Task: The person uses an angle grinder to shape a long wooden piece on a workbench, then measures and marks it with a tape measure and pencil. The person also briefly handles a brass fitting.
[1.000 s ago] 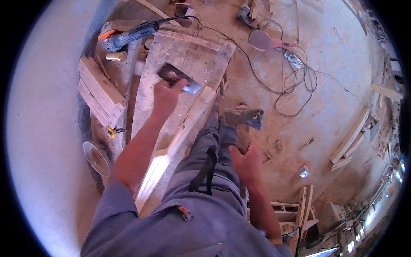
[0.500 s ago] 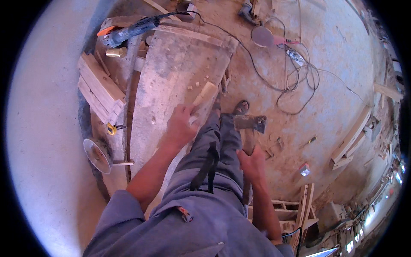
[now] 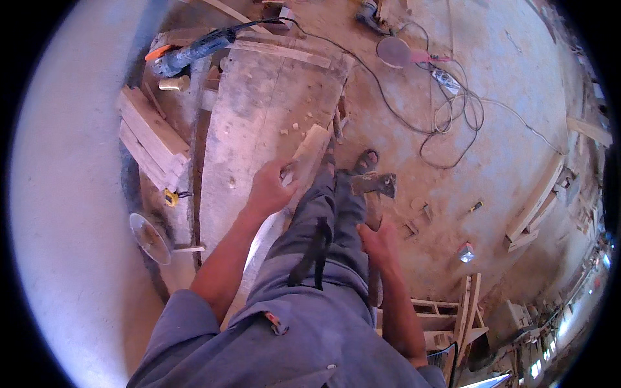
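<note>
My left hand (image 3: 270, 187) is closed around the near end of a short pale wooden block (image 3: 310, 145), which it steadies at the edge of a wide worn plank (image 3: 249, 110). Several small wood chips (image 3: 295, 127) lie on the plank beside the block. In my right hand (image 3: 380, 240) is a hatchet, gripped by its wooden handle. The dark metal hatchet head (image 3: 375, 185) points up and away from me, in front of my right leg and apart from the block.
An angle grinder (image 3: 194, 52) rests beyond the plank at the far left, its cord running right. Stacked timber pieces (image 3: 152, 132), a yellow tape measure (image 3: 171, 197) and a round disc (image 3: 151, 238) lie at left. A red sander (image 3: 396, 53) with tangled cable (image 3: 462, 123) sits on the floor.
The hatchet head has shifted slightly left and turned a little in my right hand. My left hand keeps hold of the wooden block, which stays nearly in place.
</note>
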